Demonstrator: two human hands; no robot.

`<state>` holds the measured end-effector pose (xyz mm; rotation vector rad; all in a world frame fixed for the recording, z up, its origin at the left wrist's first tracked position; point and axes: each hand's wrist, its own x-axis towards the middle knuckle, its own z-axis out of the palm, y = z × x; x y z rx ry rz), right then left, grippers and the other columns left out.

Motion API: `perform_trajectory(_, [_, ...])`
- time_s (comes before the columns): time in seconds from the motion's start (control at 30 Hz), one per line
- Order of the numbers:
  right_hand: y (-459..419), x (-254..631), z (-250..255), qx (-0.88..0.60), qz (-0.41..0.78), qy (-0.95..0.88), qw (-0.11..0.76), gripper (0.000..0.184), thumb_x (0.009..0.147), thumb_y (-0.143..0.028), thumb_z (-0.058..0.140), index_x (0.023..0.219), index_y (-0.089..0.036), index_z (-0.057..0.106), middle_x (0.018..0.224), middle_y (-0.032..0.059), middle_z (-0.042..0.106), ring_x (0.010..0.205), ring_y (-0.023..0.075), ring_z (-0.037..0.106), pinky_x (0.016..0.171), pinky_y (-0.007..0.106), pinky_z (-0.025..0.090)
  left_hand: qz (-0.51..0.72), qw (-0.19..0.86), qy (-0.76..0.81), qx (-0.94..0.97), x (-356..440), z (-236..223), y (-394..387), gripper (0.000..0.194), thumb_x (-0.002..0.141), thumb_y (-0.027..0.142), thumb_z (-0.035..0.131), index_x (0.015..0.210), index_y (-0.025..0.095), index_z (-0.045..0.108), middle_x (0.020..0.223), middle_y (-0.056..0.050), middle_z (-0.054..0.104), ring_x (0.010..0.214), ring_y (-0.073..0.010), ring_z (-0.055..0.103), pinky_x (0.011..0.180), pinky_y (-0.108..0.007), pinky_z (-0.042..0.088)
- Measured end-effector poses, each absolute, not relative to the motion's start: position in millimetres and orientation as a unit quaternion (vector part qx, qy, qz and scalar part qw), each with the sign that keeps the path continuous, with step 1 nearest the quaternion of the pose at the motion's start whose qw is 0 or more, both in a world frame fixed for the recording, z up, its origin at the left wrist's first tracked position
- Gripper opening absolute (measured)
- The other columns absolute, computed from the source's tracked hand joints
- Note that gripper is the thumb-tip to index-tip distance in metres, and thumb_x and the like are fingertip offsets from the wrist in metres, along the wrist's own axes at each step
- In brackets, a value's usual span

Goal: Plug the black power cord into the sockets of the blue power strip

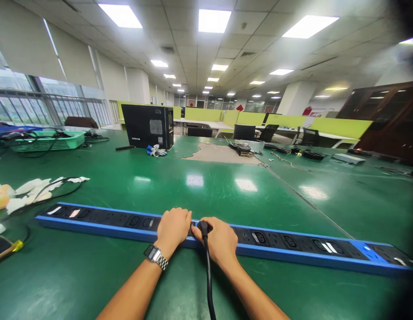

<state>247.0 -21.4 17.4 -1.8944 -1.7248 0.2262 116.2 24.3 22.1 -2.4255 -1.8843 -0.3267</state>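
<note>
A long blue and black power strip [126, 218] lies across the green tabletop in front of me. My left hand [173, 227], with a metal watch [156, 257] on its wrist, is closed over the middle of the strip. Right beside it, my right hand [223, 239] grips a black power plug [203, 227] at the strip's sockets. From that plug a thick black cord [209, 278] runs down toward me. My fingers hide the plug's front end, so I cannot tell how deep it sits in a socket.
White gloves [31, 191], a thin cable and a phone-like device [5, 247] lie at the left. Farther back stand a green basket [56, 141] of cables and a black computer case [148, 126]. Loose parts [243, 148] and a damaged patch of table covering [213, 153] lie beyond.
</note>
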Motion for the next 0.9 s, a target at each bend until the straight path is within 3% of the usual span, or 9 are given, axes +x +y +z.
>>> perform_trajectory(0.37, [-19.5, 249.6, -17.9, -0.589, -0.087, -0.69, 0.412, 0.022, 0.084, -0.042, 0.059, 0.087, -0.023, 0.069, 0.073, 0.001, 0.066, 0.07, 0.015, 0.057, 0.063, 0.024, 0.037, -0.107, 0.019, -0.611, -0.784, 116.4, 23.2, 24.3, 0.043, 0.098, 0.032, 0.032, 0.083, 0.019, 0.07, 0.087, -0.009, 0.073, 0.084, -0.0234, 0.068, 0.073, -0.032, 0.046])
perform_trajectory(0.6, [-34.5, 279.4, 3.8, -0.585, 0.037, -0.594, 0.552, 0.034, 0.081, -0.05, 0.059, 0.091, -0.019, 0.068, 0.082, 0.0044, 0.069, 0.07, 0.0159, 0.062, 0.069, 0.026, 0.047, -0.109, 0.015, -0.609, -0.786, 115.8, 24.8, 23.2, 0.044, 0.098, 0.034, 0.031, 0.083, 0.019, 0.07, 0.088, -0.008, 0.073, 0.084, -0.0232, 0.068, 0.073, -0.032, 0.046])
perform_trajectory(0.73, [-48.1, 343.2, 2.5, -0.658, 0.004, -0.543, 0.522, 0.042, 0.082, -0.058, 0.054, 0.092, -0.021, 0.069, 0.089, 0.0074, 0.071, 0.079, 0.0212, 0.064, 0.076, 0.032, 0.048, -0.105, 0.005, -0.611, -0.785, 115.7, 24.1, 24.5, 0.045, 0.097, 0.035, 0.031, 0.083, 0.019, 0.071, 0.089, -0.009, 0.073, 0.084, -0.0241, 0.068, 0.074, -0.033, 0.046])
perform_trajectory(0.9, [-52.3, 394.7, -16.5, -0.7, -0.017, -0.592, 0.399, 0.05, 0.082, -0.067, 0.046, 0.093, -0.024, 0.071, 0.084, 0.0067, 0.072, 0.081, 0.0242, 0.063, 0.079, 0.039, 0.046, -0.107, -0.002, -0.612, -0.783, 115.7, 22.9, 24.7, 0.045, 0.097, 0.035, 0.031, 0.083, 0.02, 0.071, 0.09, -0.01, 0.072, 0.085, -0.0243, 0.067, 0.075, -0.033, 0.046])
